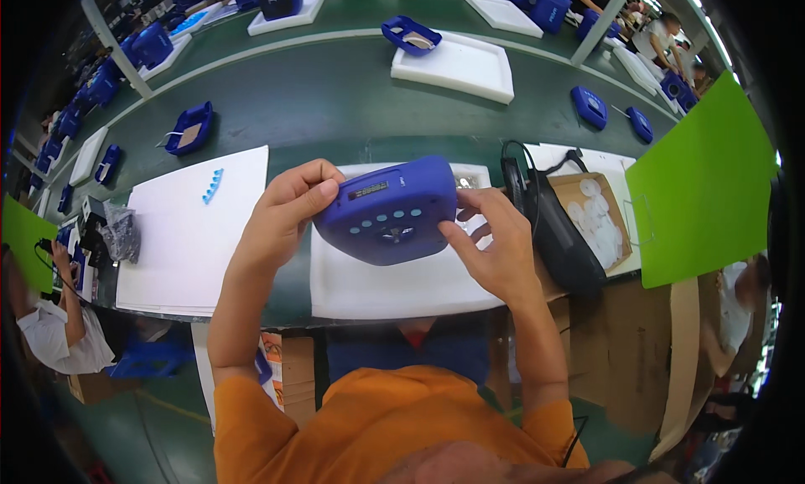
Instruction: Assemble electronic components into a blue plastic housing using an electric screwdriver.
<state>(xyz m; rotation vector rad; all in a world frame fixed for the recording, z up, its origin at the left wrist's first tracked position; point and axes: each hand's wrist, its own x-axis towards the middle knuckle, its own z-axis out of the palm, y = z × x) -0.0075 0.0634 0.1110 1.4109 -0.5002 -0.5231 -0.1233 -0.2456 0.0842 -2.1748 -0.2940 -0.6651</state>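
Note:
Between my two hands is a blue plastic housing (369, 232), tilted up over a white foam tray (394, 291). A row of light-blue round buttons runs across its face, with a dark slotted strip above them and a hole with metal-looking parts below. My left hand (293, 201) grips its left end, thumb along the upper edge. At the right end, my right hand (501, 245) holds the side with thumb and fingers. The fingertips behind the housing are partly hidden. Small shiny pieces (470, 182) show on the tray behind the housing.
On the left, a white board (184, 249) carries a light-blue button strip (213, 186). To the right lie a long black object (563, 232) with a cord and a cardboard box (625, 241) of clear discs. A green panel (688, 191) stands beyond. More blue housings (191, 130) sit across the line.

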